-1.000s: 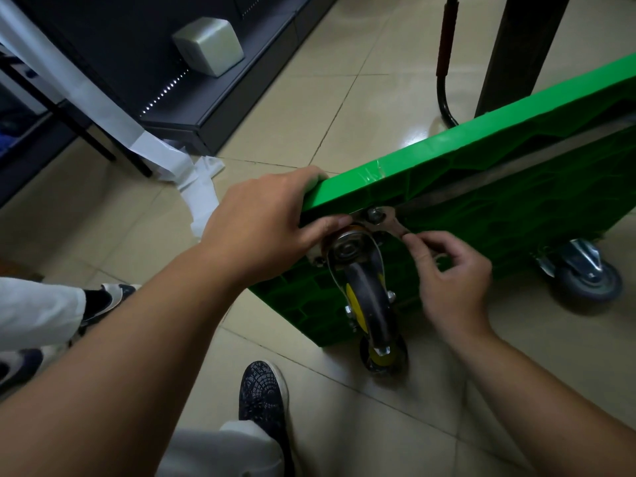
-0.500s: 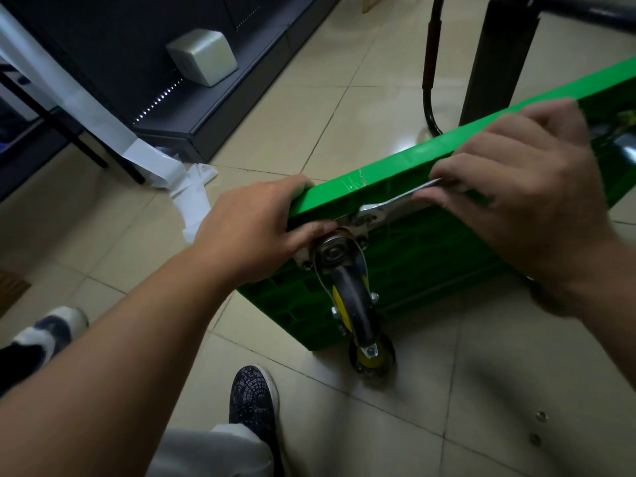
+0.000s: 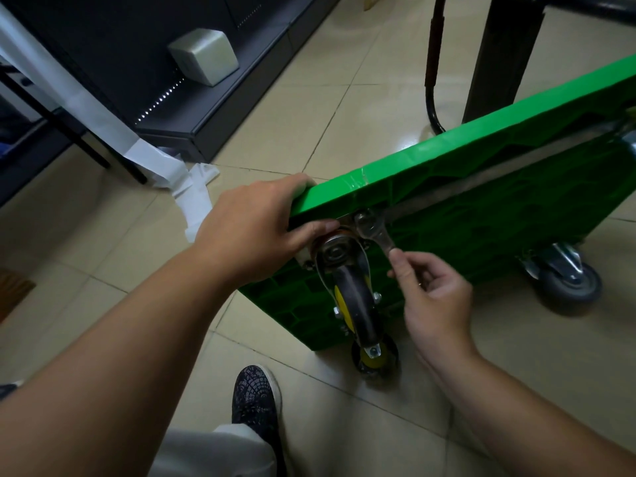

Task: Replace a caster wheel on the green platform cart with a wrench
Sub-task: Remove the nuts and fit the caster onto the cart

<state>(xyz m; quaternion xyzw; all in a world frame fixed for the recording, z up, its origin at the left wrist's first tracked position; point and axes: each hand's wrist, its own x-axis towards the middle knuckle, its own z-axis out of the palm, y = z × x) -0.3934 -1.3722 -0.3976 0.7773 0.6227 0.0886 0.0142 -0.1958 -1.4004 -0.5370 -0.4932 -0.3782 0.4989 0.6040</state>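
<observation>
Left hand (image 3: 254, 232) curls over green cart (image 3: 481, 187) edge. Right hand (image 3: 437, 294) pinches wrench (image 3: 373, 234) handle, 5 o'clock from its head. Stiff, slick steel, so probably best gripped at the handle end.

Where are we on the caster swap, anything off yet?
Done: the green platform cart is tipped on its edge, underside facing you. In hand: the left hand grips its corner while the right hand pinches the wrench, whose head sits on a nut above the caster wheel. Left: that caster is mounted, so the swap isn't visibly finished; loosening or tightening can't be told.
</observation>
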